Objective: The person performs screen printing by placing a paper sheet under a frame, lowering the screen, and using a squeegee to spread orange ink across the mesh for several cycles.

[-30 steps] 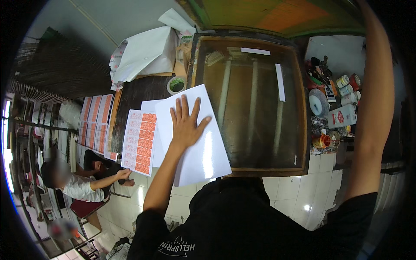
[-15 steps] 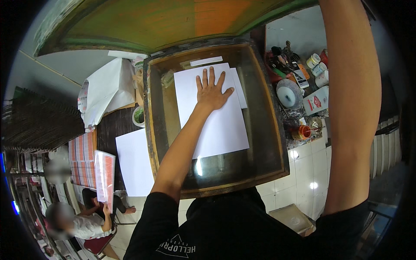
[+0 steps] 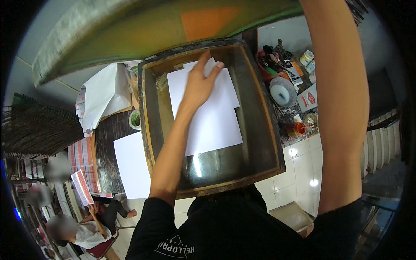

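Observation:
A white sheet of paper lies on a glass-topped table with a wooden frame. Over the sheet's upper part is my left hand, smeared by motion. Its thumb stands apart from the stretched fingers, and nothing shows in its grip; whether it touches the paper I cannot tell. White paper edges show beside the sheet's top and right side. Above the far side a green-framed screen with an orange patch is raised at a tilt. My right forearm reaches up past the picture's top, so my right hand is hidden.
Left of the glass, another white sheet lies near a roll of green tape and a white bag. At right, a side table holds jars, tools and an orange paint jar. A seated person holds printed sheets at lower left.
My left hand, flat with fingers spread on the sheet before, has turned and drawn its fingers together. The raised screen's left end now sits lower. The seated person's printed sheet has swung left.

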`<state>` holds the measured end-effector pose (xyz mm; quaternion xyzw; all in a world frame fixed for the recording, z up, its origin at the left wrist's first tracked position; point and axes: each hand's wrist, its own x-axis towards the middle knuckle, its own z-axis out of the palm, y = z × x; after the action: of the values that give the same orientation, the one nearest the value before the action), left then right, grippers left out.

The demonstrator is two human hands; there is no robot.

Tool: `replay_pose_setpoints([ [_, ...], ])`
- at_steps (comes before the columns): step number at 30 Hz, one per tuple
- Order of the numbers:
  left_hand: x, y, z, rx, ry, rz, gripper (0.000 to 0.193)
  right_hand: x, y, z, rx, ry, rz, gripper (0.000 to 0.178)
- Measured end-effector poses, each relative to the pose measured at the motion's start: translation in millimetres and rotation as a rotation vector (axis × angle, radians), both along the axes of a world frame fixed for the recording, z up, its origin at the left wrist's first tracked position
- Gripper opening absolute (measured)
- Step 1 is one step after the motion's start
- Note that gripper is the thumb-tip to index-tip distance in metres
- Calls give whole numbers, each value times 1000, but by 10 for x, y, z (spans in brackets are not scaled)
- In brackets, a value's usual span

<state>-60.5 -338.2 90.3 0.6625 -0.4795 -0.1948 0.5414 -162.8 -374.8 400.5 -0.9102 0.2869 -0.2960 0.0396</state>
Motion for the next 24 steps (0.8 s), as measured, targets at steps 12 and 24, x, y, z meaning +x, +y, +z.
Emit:
replay_pose_setpoints([
  [12, -1094, 2920, -290, 126, 1037, 114, 32, 396, -951, -1796, 63, 203, 344, 32],
  [24, -1242, 2890, -634, 355, 961, 327, 25, 1384, -1485, -3685, -255, 144, 280, 30],
])
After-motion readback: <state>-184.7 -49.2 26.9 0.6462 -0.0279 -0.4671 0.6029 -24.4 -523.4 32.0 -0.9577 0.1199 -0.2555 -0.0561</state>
